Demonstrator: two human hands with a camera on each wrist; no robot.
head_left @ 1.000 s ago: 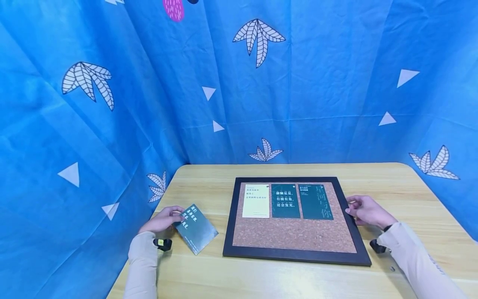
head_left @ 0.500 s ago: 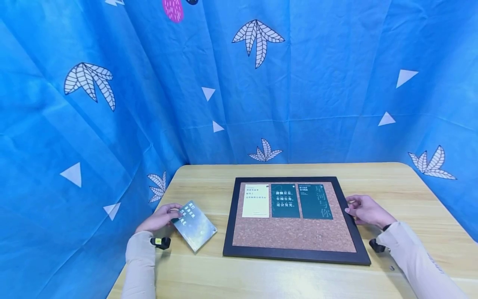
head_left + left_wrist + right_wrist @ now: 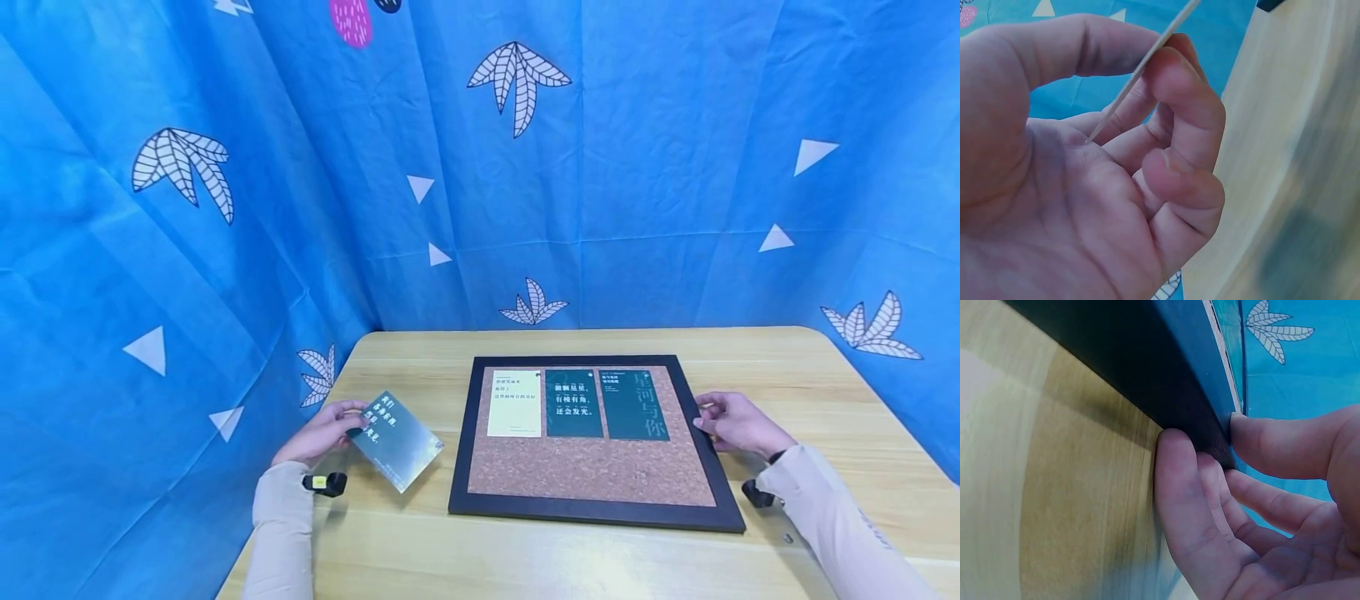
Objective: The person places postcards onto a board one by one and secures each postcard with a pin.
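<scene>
A dark green postcard [image 3: 396,446] with white writing is pinched at its upper left corner by my left hand [image 3: 318,433]. It is tilted and its near corner hangs over the table. Edge-on in the left wrist view, the postcard [image 3: 1138,74] lies between thumb and curled fingers. My right hand [image 3: 735,425] grips the right side of a black-framed cork board [image 3: 592,471]. The right wrist view has the thumb on the face of the frame [image 3: 1147,356] and the fingers against its side. One pale yellow card [image 3: 513,404] and two green cards [image 3: 573,404] lie in a row across the board's upper part.
The board lies flat on a light wooden table [image 3: 510,558]. A blue patterned curtain [image 3: 637,167] hangs behind the table and along its sides. Near the right forearm, a small dark round object [image 3: 787,539] sits on the tabletop.
The postcard in my left hand has been raised slightly and turned, its free end now farther right and higher. My right hand and the cork board have stayed in place.
</scene>
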